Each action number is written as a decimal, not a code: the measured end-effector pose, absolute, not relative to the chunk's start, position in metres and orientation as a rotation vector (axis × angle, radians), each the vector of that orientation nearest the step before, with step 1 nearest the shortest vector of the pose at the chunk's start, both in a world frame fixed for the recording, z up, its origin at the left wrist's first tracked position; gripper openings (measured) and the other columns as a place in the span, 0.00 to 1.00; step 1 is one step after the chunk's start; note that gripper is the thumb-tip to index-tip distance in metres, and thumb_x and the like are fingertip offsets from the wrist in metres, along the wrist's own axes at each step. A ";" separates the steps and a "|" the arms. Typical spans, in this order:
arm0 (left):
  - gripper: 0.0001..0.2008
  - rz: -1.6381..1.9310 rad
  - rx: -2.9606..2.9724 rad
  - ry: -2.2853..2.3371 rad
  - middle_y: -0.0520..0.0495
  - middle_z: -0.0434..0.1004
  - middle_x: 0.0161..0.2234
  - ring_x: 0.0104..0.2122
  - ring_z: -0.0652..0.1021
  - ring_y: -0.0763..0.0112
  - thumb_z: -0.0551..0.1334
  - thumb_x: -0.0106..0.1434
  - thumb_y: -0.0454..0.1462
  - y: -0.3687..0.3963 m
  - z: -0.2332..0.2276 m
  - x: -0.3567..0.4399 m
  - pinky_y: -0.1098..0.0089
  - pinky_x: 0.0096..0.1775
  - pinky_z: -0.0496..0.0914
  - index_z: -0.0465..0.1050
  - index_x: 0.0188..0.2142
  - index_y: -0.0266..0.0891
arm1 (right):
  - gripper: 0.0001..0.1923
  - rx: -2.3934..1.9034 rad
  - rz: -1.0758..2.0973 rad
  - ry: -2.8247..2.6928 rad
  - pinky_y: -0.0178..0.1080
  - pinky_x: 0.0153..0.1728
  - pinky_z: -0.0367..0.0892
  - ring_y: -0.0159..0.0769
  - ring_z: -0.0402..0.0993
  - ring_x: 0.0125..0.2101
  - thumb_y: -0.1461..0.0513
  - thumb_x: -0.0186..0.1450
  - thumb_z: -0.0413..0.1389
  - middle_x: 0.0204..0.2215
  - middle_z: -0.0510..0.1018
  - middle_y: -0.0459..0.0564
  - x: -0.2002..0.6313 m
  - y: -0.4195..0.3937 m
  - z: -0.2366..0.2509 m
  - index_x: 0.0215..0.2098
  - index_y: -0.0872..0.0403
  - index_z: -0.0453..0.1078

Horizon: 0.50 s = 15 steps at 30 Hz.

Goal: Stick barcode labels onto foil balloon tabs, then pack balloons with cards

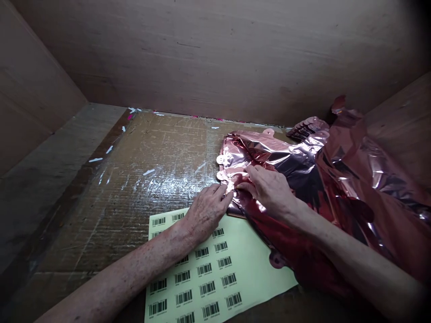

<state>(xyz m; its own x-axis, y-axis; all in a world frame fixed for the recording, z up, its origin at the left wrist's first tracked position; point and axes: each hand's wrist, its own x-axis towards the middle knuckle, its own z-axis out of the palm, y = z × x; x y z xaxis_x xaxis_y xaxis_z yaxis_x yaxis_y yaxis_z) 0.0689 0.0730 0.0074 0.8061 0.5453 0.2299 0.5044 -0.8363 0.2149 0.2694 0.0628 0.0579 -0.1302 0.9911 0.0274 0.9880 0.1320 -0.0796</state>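
A heap of shiny rose-pink foil balloons (313,179) lies flat on the right of a cardboard work surface (141,170). My left hand (205,213) rests over a pale yellow sheet of barcode stickers (215,273), its fingertips touching the left edge of the top foil piece. My right hand (269,190) lies on the foil, fingers pinching at the same edge near two small round tabs (222,167). Whether a sticker is between the fingers cannot be seen.
Brown board walls enclose the space at the back (218,58), left and right. The cardboard surface is covered in glossy tape, with small white and pink scraps (134,110) near its far edge. More foil pieces are stacked at the back right (308,128).
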 end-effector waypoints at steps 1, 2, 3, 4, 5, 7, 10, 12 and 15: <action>0.18 0.445 2.839 0.822 0.37 0.74 0.49 0.48 0.74 0.56 0.52 0.65 0.23 0.074 0.008 0.069 0.59 0.48 0.73 0.69 0.53 0.31 | 0.09 -1.989 -0.064 -2.317 0.37 0.26 0.54 0.40 0.71 0.31 0.58 0.70 0.55 0.36 0.77 0.57 0.263 0.054 0.056 0.41 0.55 0.72; 0.17 0.477 2.819 0.812 0.38 0.75 0.48 0.48 0.75 0.58 0.52 0.65 0.23 0.076 0.008 0.069 0.60 0.48 0.73 0.70 0.51 0.31 | 0.10 -1.933 -0.134 -2.342 0.37 0.27 0.55 0.40 0.71 0.33 0.57 0.71 0.53 0.38 0.77 0.57 0.257 0.045 0.053 0.44 0.55 0.72; 0.16 0.517 2.791 0.803 0.38 0.76 0.46 0.47 0.76 0.59 0.52 0.65 0.23 0.077 0.009 0.069 0.61 0.48 0.73 0.71 0.49 0.31 | 0.11 -1.867 -0.166 -2.378 0.37 0.27 0.56 0.40 0.71 0.33 0.57 0.71 0.52 0.39 0.77 0.57 0.252 0.036 0.049 0.45 0.55 0.72; 0.15 0.558 2.760 0.797 0.39 0.77 0.45 0.45 0.77 0.60 0.52 0.65 0.23 0.079 0.010 0.069 0.61 0.47 0.73 0.72 0.47 0.31 | 0.11 -1.808 -0.187 -2.420 0.37 0.28 0.57 0.40 0.71 0.34 0.59 0.72 0.52 0.39 0.77 0.56 0.247 0.030 0.046 0.46 0.55 0.72; 0.14 0.596 2.729 0.801 0.40 0.78 0.43 0.44 0.78 0.60 0.52 0.65 0.24 0.080 0.011 0.069 0.62 0.46 0.73 0.72 0.45 0.31 | 0.11 -1.764 -0.205 -2.459 0.37 0.29 0.58 0.40 0.71 0.35 0.61 0.71 0.52 0.39 0.77 0.57 0.244 0.025 0.042 0.47 0.56 0.72; 0.12 0.655 2.675 0.829 0.42 0.80 0.40 0.40 0.79 0.61 0.53 0.66 0.25 0.083 0.013 0.068 0.63 0.43 0.74 0.74 0.42 0.33 | 0.11 -1.738 -0.214 -2.489 0.37 0.30 0.59 0.39 0.71 0.33 0.67 0.70 0.52 0.36 0.77 0.56 0.242 0.023 0.038 0.46 0.58 0.73; 0.12 0.722 2.577 0.853 0.45 0.81 0.37 0.38 0.80 0.63 0.55 0.66 0.26 0.086 0.013 0.065 0.64 0.41 0.75 0.76 0.42 0.36 | 0.09 -1.730 0.018 -2.344 0.36 0.29 0.59 0.35 0.70 0.28 0.66 0.68 0.53 0.30 0.77 0.52 0.250 0.032 0.039 0.36 0.57 0.76; 0.13 0.744 2.505 0.846 0.46 0.82 0.36 0.37 0.81 0.65 0.56 0.66 0.27 0.089 0.012 0.064 0.66 0.40 0.75 0.77 0.42 0.38 | 0.10 -1.708 0.312 -2.155 0.35 0.29 0.60 0.32 0.69 0.26 0.61 0.67 0.58 0.26 0.76 0.48 0.261 0.042 0.045 0.29 0.56 0.76; 0.11 0.762 2.413 0.847 0.47 0.83 0.34 0.33 0.82 0.66 0.57 0.67 0.29 0.094 0.012 0.064 0.68 0.37 0.75 0.79 0.40 0.39 | 0.17 -1.679 0.787 -1.976 0.33 0.26 0.59 0.31 0.68 0.24 0.52 0.65 0.59 0.21 0.74 0.45 0.276 0.055 0.055 0.26 0.56 0.76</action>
<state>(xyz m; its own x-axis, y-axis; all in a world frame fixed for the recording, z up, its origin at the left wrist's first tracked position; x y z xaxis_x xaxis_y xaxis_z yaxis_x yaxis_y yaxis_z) 0.0636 0.0936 0.0118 0.6557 0.6725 0.3433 0.4122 -0.6998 0.5835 0.2762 0.0545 0.0555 -0.1759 0.9837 -0.0385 0.7406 0.1064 -0.6635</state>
